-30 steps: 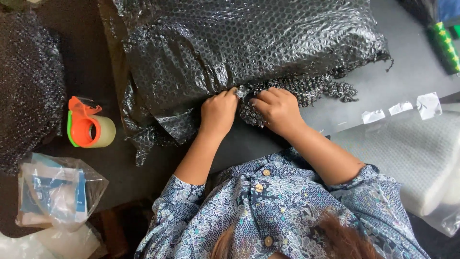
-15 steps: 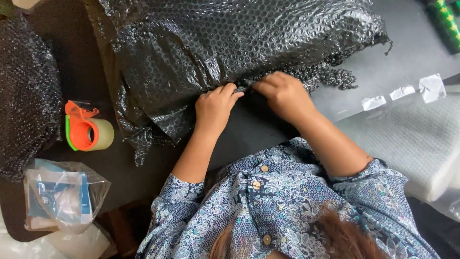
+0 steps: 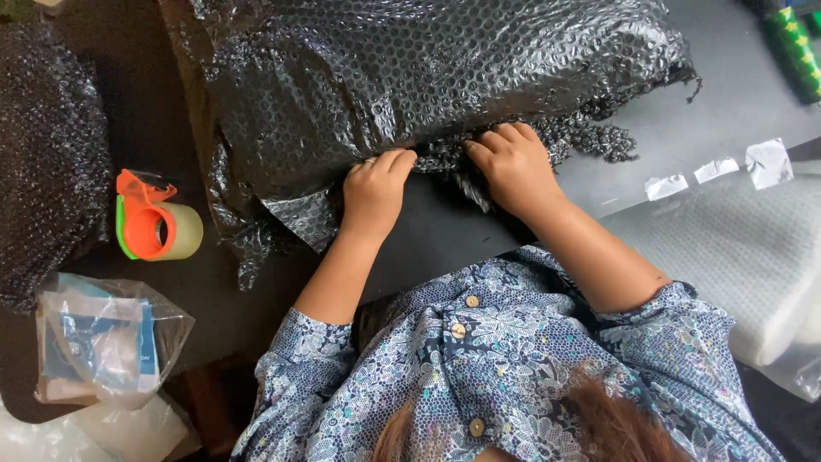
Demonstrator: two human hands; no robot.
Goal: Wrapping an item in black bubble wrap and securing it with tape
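Note:
A large bundle wrapped in black bubble wrap (image 3: 428,77) lies across the dark table (image 3: 445,231). My left hand (image 3: 374,188) presses on the near edge of the wrap with its fingers curled onto the sheet. My right hand (image 3: 513,167) grips the crumpled, frayed edge of the same wrap just to the right. The two hands are a short gap apart along the bundle's near side.
An orange tape dispenser with a roll of clear tape (image 3: 156,228) sits at the left. A clear plastic bag with blue-and-white packets (image 3: 103,346) lies near the left corner. More black bubble wrap (image 3: 47,154) is at far left. White foam sheets (image 3: 744,257) and tape strips (image 3: 714,169) are at right.
My hands have moved slightly apart along the wrap's edge. The right hand shifted up onto the frayed edge, and the left hand pushed the sheet inward against the bundle.

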